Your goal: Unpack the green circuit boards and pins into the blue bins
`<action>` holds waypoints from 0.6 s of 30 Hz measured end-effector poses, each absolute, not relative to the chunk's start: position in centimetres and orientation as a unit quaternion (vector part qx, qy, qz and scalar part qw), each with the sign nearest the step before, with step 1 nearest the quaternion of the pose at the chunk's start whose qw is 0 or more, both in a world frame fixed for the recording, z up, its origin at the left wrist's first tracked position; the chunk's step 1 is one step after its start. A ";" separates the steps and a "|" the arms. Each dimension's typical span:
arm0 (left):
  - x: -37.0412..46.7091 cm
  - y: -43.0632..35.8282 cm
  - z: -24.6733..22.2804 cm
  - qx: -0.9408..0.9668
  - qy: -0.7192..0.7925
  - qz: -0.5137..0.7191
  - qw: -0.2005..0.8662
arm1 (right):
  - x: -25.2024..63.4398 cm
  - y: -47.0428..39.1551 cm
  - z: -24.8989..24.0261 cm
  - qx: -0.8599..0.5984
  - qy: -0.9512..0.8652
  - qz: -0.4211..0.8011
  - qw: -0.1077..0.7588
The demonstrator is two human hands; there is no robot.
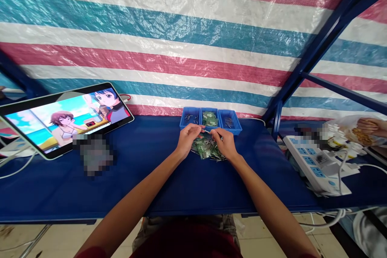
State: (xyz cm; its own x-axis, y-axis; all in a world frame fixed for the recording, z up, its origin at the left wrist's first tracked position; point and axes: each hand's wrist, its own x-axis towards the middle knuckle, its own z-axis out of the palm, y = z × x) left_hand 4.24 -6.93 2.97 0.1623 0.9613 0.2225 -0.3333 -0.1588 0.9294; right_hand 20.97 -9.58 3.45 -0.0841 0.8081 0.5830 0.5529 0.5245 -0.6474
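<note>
My left hand (189, 137) and my right hand (223, 140) are close together above the blue table, each with its fingers pinched. Between their fingertips runs a small, thin, light-coloured piece (207, 131), too small to identify. Beneath and between the hands lies a pile of green packets and thin metal pieces (205, 149). Just behind the hands stand three joined blue bins. Dark thin pieces lie in the left bin (190, 123), green packets fill the middle bin (209, 109), and a few thin pieces are in the right bin (236, 128).
A tablet (45, 154) playing a cartoon leans at the left, beside a blurred object (96, 155). At the right are a white power strip (311, 165) with cables, a blue metal frame (320, 36), and another person's hand (370, 125) at a plastic bag.
</note>
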 end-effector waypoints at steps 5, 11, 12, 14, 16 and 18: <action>3.8 -6.7 3.3 0.524 0.310 0.557 0.564 | 21.0 -9.6 3.6 -0.482 -0.706 0.137 0.500; 3.5 -6.9 3.2 0.629 0.317 0.508 0.496 | 21.0 -9.8 4.0 -0.489 -0.698 0.130 0.506; 3.5 -7.0 3.1 0.652 0.320 0.491 0.480 | 21.0 -9.8 4.1 -0.489 -0.698 0.129 0.507; 3.4 -7.1 3.0 0.688 0.333 0.464 0.448 | 21.1 -9.9 4.2 -0.489 -0.696 0.130 0.510; 3.4 -7.2 3.0 0.704 0.351 0.452 0.421 | 21.1 -9.9 4.2 -0.488 -0.693 0.131 0.514; 3.4 -7.2 2.9 0.702 0.364 0.460 0.405 | 21.1 -9.9 4.2 -0.487 -0.691 0.131 0.518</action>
